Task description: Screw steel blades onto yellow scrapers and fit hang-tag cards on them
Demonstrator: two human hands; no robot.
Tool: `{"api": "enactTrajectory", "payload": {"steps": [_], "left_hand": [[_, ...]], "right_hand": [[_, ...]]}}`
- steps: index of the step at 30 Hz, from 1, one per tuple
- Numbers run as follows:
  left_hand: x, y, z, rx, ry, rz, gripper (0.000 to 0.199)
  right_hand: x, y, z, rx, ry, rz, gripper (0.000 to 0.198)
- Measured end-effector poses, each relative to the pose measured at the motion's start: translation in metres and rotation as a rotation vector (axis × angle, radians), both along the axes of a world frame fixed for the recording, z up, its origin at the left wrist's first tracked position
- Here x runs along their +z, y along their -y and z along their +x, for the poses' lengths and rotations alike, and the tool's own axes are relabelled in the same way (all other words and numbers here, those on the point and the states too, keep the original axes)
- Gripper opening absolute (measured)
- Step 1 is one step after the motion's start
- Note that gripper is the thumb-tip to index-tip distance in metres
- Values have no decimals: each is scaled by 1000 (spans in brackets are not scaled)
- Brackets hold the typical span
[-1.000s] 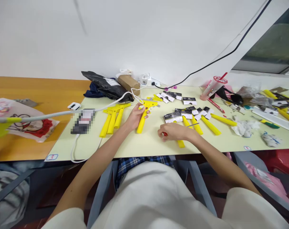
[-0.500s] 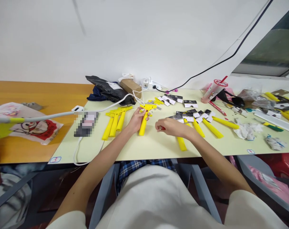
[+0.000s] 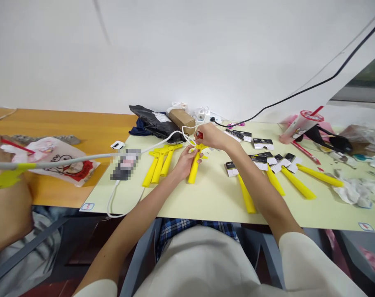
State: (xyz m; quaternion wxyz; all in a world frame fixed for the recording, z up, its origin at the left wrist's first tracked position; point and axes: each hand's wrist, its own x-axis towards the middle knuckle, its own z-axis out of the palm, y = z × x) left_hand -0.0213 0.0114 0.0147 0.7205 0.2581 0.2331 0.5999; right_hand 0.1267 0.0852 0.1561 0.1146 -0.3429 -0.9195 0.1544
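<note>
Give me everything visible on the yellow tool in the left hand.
The yellow tool looks like smooth plastic, with a long, straight handle and a head mostly hidden. The left hand grips it near the top of the handle, whose free end points toward the near edge of the pale tabletop. The right hand, holding a red object, is at the head; whether either touches it is unclear.

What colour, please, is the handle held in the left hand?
The handle is yellow, as the head view shows.
</note>
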Motion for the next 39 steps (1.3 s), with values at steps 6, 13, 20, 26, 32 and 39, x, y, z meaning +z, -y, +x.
{"api": "enactTrajectory", "payload": {"steps": [6, 13, 20, 26, 32, 39], "left_hand": [[-1, -2, 2, -4, -9, -16, 45], [0, -1, 5, -2, -25, -27, 43], [4, 3, 6, -7, -60, -29, 40], [1, 2, 4, -36, -45, -5, 39], [4, 4, 5, -41, -48, -26, 41], [4, 5, 5, -47, -54, 0, 40]], "right_hand": [[-15, -7, 3, 31, 36, 4, 22], [-27, -18, 14, 85, 12, -22, 8], [-36, -24, 11, 130, -7, -38, 12], [-34, -24, 13, 97, -53, -90, 11], [-22, -17, 19, -28, -81, -205, 8], [-15, -10, 19, 24, -49, -156, 16]]}}
